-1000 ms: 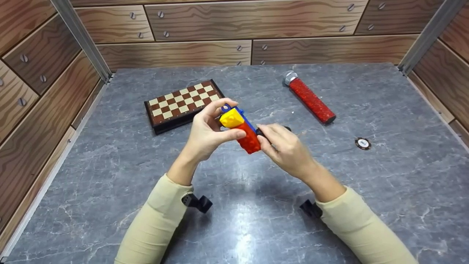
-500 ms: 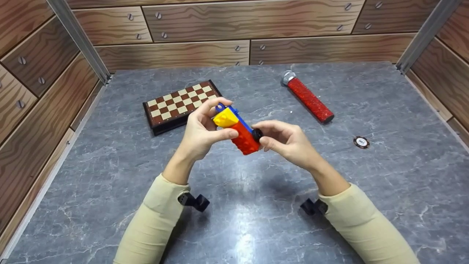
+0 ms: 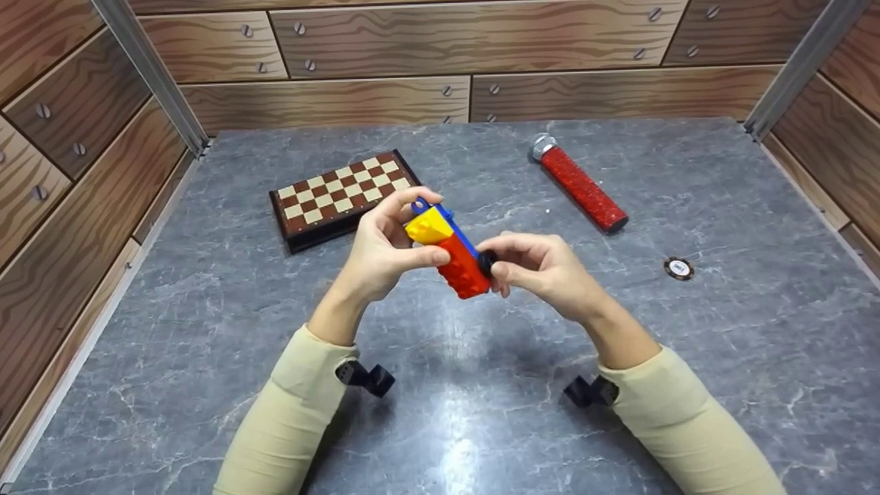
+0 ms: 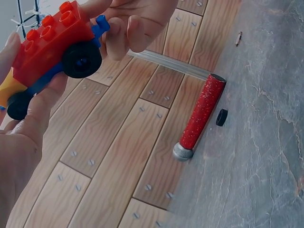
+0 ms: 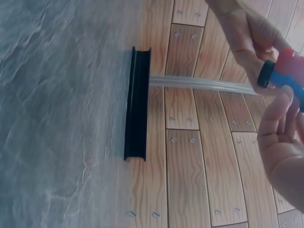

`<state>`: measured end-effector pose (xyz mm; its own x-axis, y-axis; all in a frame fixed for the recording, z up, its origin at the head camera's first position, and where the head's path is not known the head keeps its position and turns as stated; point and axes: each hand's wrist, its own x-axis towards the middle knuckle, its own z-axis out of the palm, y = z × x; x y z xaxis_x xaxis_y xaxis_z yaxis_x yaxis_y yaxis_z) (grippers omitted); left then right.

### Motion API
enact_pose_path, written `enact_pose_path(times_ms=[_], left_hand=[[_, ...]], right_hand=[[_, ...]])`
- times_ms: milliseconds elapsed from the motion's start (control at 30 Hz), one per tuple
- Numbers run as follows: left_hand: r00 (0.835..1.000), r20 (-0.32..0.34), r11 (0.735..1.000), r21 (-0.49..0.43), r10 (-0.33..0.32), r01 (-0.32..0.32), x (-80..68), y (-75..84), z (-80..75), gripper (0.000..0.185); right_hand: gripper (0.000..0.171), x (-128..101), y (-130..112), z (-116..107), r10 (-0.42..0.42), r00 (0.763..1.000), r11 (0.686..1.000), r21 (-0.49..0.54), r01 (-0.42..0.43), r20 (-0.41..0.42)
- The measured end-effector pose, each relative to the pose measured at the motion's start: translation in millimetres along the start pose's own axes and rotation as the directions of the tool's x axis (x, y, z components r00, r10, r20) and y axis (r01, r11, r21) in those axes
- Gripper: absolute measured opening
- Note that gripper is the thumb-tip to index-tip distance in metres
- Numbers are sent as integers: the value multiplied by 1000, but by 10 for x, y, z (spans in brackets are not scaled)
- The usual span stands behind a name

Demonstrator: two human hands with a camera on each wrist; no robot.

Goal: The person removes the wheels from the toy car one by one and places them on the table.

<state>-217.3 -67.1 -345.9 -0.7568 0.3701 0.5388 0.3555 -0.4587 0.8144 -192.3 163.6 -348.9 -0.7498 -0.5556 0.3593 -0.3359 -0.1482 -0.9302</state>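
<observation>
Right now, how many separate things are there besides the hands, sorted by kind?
Toy brick cars: 1
Chessboards: 1
Red glitter tubes: 1
Small round discs: 1
Total: 4

Readable text: none anywhere in these views.
Toy brick car [image 3: 454,251]: plain red, yellow and blue bricks, no print or number on them.
Chessboard box [image 3: 344,196]: only brown and cream squares, upper left of centre in the head view; no letters or rank marks legible.
Red glitter tube [image 3: 581,184]: no label.
Small round disc [image 3: 679,268]: pale centre at right, too small to read.
</observation>
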Motion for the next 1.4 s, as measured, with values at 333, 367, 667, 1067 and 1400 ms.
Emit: enact_pose_path(times_ms=[333,367,667,1067,1400], left_hand=[[1000,-1,999,36,16,-16,-2,-38,28,53],[1000,-5,999,39,19,-18,-1,-40,31,54],[998,-19,996,60,60,-59,1,-69,47,57],[997,40,995,74,70,-73,-3,-5,47,66],[997,56,997,49,57,-60,-6,25,3,61]], right_hand=[[10,5,35,60,69,987,983,181,-41,-148],[10,6,40,69,71,985,979,199,-38,-159],[15,7,73,102,81,972,961,276,-17,-219],[13,4,13,118,146,966,924,379,-55,-215],[22,-8,-34,100,56,993,990,132,-42,-106]])
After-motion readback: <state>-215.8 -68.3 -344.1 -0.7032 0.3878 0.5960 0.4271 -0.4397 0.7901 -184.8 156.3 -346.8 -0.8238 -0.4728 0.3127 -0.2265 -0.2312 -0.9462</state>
